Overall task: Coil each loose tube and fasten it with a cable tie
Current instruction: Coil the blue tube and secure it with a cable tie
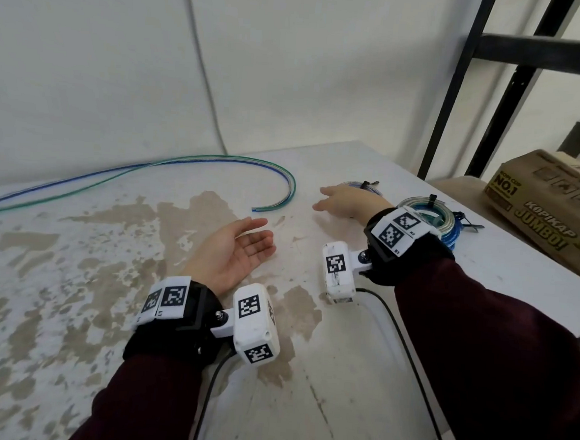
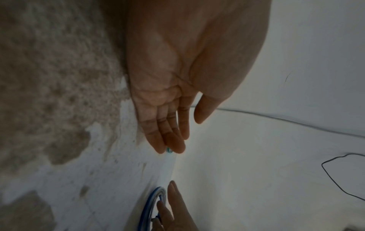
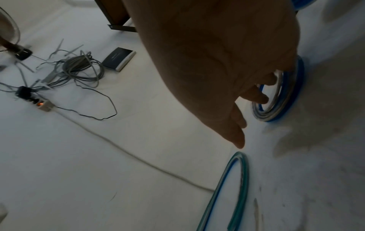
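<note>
A bundle of loose blue, green and clear tubes (image 1: 182,162) runs in from the left of the table and curves round to cut ends (image 1: 260,208) mid-table. Its bend (image 3: 242,165) also shows in the right wrist view. My left hand (image 1: 246,240) lies palm up just short of those ends, fingers (image 2: 168,132) straight and holding nothing. My right hand (image 1: 343,199) hovers flat over a small tied coil (image 1: 366,187), with its fingers (image 3: 258,96) loosely bent at the coil's (image 3: 286,101) rim. A second stack of tied coils (image 1: 436,214) sits behind my right wrist, partly hidden.
The white table (image 1: 72,273) has worn brown patches. A cardboard box (image 1: 550,207) and a black metal rack (image 1: 462,94) stand at the right. Below the table's far edge, the floor holds a grey cable bundle (image 3: 82,68), a power strip (image 3: 44,107) and a booklet (image 3: 119,58).
</note>
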Action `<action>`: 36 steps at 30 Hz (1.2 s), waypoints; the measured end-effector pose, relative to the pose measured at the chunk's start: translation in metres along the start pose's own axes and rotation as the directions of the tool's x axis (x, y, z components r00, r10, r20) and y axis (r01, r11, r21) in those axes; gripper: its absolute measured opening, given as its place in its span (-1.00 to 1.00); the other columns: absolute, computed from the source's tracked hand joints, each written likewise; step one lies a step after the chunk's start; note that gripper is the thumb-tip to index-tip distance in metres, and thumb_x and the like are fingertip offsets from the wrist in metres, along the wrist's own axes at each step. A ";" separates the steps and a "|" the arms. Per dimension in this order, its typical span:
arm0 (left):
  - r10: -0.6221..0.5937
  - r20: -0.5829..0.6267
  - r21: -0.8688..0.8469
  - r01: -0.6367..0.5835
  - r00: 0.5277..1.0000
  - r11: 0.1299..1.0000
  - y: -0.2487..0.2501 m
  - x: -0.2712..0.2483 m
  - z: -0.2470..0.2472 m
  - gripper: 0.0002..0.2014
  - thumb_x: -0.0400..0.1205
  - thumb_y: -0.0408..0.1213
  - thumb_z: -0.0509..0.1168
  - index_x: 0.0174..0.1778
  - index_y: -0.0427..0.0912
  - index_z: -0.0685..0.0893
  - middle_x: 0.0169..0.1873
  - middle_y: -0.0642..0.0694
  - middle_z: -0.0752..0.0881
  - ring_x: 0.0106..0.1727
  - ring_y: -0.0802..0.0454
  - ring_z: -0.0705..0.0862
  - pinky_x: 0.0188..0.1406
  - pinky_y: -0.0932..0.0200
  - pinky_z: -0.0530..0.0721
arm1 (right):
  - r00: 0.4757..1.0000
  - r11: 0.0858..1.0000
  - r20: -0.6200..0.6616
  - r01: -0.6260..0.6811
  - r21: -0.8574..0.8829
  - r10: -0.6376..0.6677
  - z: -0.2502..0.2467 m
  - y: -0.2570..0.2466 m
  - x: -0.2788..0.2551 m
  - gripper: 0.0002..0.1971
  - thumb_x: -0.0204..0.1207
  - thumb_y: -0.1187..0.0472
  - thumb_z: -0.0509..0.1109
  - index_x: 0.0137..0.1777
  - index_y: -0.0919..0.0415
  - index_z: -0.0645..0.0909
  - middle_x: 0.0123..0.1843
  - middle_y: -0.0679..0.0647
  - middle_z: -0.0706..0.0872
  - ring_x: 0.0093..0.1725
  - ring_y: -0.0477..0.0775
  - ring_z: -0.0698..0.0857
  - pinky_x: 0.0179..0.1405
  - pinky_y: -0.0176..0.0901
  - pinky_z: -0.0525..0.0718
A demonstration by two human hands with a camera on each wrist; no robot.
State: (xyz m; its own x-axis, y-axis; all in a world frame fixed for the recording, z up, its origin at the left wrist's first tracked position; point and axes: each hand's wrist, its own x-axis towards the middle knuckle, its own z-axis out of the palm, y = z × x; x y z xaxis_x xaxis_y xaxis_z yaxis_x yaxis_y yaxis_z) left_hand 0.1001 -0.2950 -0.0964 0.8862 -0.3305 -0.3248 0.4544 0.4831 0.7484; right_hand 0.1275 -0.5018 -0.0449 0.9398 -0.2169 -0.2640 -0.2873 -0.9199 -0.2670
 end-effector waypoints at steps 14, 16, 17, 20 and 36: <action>0.013 0.001 0.005 -0.013 1.000 1.000 0.000 -0.005 0.000 -0.77 0.72 -0.32 0.14 -0.05 -0.37 0.65 -0.41 -0.24 0.70 -0.46 -0.01 0.71 -0.36 0.15 0.79 | 0.921 0.941 -0.388 0.113 0.320 0.021 0.016 0.013 0.009 -0.82 0.49 0.40 0.33 0.04 0.19 0.60 0.12 0.13 0.67 0.23 0.21 0.62 0.00 -0.22 0.51; 0.011 0.005 -0.002 -0.011 1.000 1.000 0.000 -0.005 0.000 -0.78 0.72 -0.32 0.14 -0.05 -0.37 0.65 -0.42 -0.23 0.70 -0.48 -0.01 0.71 -0.36 0.15 0.78 | 0.822 0.826 -0.559 0.237 0.511 0.111 0.017 0.015 0.013 -0.80 0.50 0.45 0.24 0.06 0.24 0.51 -0.03 0.15 0.61 0.09 0.27 0.64 0.01 0.04 0.67; 0.010 0.008 -0.005 -0.010 1.000 1.000 0.000 -0.005 -0.001 -0.78 0.72 -0.32 0.14 -0.06 -0.36 0.64 -0.42 -0.23 0.70 -0.48 0.00 0.71 -0.36 0.15 0.78 | 0.783 0.746 -0.599 0.295 0.597 0.168 0.016 0.015 0.012 -0.74 0.50 0.47 0.21 0.14 0.23 0.47 -0.09 0.14 0.59 0.00 0.28 0.65 -0.02 0.18 0.71; 0.012 0.010 -0.006 -0.012 1.000 1.000 0.000 -0.005 -0.001 -0.80 0.71 -0.33 0.16 -0.06 -0.35 0.65 -0.40 -0.23 0.69 -0.46 0.00 0.70 -0.35 0.16 0.78 | 0.799 0.436 -0.524 0.375 0.818 0.296 0.014 0.015 0.006 -0.58 0.58 0.54 0.08 0.38 0.20 0.41 -0.22 0.02 0.44 -0.29 0.11 0.57 -0.07 0.11 0.75; 0.017 0.022 -0.008 -0.017 1.000 1.000 0.000 -0.005 -0.001 -0.79 0.72 -0.32 0.15 -0.08 -0.34 0.64 -0.36 -0.22 0.67 -0.37 -0.03 0.66 -0.30 0.15 0.78 | 0.797 0.953 -0.599 0.117 0.278 0.077 0.005 0.042 -0.019 -0.65 0.45 0.43 0.32 0.22 0.21 0.64 0.19 0.23 0.67 0.17 0.24 0.62 -0.10 -0.21 0.43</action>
State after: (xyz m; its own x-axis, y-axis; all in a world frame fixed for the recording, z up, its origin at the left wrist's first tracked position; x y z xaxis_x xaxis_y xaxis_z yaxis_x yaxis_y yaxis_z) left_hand 0.0954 -0.2923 -0.0959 0.8915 -0.3403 -0.2990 0.4402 0.4947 0.7493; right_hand 0.0970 -0.5349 -0.0559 0.8378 -0.4393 0.3241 -0.2152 -0.8114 -0.5435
